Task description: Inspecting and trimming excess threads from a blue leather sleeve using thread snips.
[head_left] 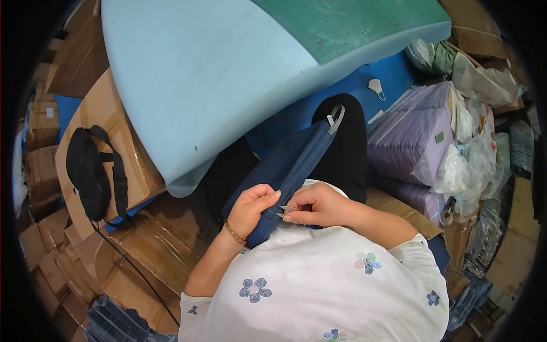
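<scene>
A navy blue fabric piece (285, 155), long and folded like a flat bag, lies across my lap with a light grey strap loop (337, 118) at its far end. My left hand (250, 210) grips its near end, thumb pressed on the cloth. Close beside it, my right hand (314, 205) is closed around small silver thread snips (288, 208), mostly covered by the fingers. Their two points face the edge of the cloth near my left thumb. Whether the tips touch the fabric I cannot tell.
A pale blue table (188, 74) with a green mat (364, 25) stands ahead. On the left, a black bag (90, 171) rests on a cardboard box (134, 151). Plastic-wrapped purple stacks (407, 128) stand to the right. A white face mask (376, 86) lies on the blue surface beyond my knee.
</scene>
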`<state>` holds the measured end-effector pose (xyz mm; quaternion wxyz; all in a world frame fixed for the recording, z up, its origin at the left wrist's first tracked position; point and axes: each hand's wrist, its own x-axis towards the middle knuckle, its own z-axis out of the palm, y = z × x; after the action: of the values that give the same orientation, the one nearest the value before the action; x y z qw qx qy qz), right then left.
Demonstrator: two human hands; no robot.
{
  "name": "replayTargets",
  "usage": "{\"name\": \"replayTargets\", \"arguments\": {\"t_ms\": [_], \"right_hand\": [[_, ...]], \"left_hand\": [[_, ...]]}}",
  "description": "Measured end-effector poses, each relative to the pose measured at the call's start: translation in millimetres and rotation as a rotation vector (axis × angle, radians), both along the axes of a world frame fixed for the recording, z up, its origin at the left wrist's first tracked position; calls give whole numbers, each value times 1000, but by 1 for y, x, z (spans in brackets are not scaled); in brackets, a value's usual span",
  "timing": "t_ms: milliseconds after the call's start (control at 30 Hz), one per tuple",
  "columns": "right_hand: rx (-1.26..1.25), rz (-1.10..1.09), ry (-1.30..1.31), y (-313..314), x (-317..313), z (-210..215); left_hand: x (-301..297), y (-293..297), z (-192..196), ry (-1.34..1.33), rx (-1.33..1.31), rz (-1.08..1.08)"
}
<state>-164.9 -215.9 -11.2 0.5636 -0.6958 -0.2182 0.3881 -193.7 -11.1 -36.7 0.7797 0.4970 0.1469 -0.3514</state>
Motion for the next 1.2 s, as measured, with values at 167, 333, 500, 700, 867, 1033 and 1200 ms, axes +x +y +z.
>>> {"name": "replayTargets", "arguments": {"t_ms": [167, 333, 500, 700, 867, 1033, 1200], "right_hand": [[69, -88, -290, 5, -1, -1], [102, -138, -352, 10, 7, 2], [88, -20, -64, 4, 14, 2], [25, 56, 116, 2, 19, 4], [-76, 82, 201, 2, 20, 7], [-110, 125, 251, 1, 23, 12], [-136, 131, 259, 3, 21, 11]], "left_hand": [[0, 4, -2, 78, -95, 28], [4, 7, 3, 105, -102, 66], [3, 8, 4, 131, -118, 74], [3, 6, 4, 86, -90, 55], [1, 3, 0, 69, -77, 37], [-1, 2, 1, 47, -67, 20], [-3, 1, -3, 38, -66, 20]]}}
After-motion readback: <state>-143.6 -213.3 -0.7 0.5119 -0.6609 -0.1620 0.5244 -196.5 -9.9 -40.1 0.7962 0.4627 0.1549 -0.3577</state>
